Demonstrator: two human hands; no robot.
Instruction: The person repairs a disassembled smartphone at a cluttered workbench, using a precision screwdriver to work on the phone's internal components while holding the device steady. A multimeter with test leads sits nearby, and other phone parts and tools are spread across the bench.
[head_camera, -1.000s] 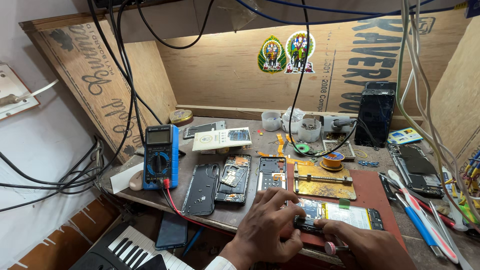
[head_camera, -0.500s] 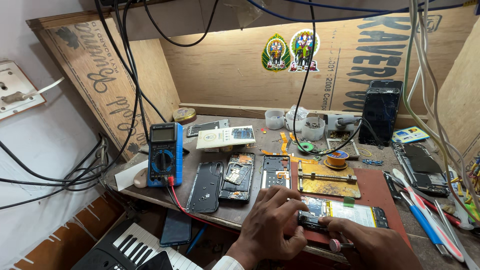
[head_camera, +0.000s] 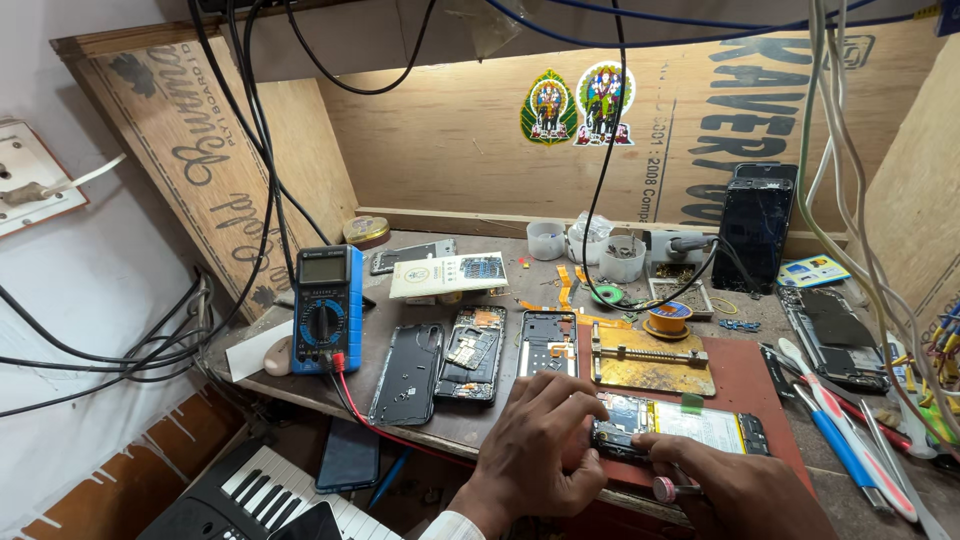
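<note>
An opened phone (head_camera: 672, 428), its battery and board showing, lies on a red mat (head_camera: 745, 385) at the lower centre of the frame. The left hand (head_camera: 540, 445) presses curled fingers onto its left end; the right hand (head_camera: 740, 485) grips a pink-handled screwdriver (head_camera: 672, 490) beside it. Above sit a brass jig (head_camera: 652, 362), three phone shells (head_camera: 470, 360) and, at centre left on the desk (head_camera: 500, 285), a blue multimeter (head_camera: 326, 308).

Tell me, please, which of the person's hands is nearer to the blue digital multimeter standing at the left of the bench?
Left. The left hand lies right of the blue digital multimeter; the right hand is farther right still.
</note>
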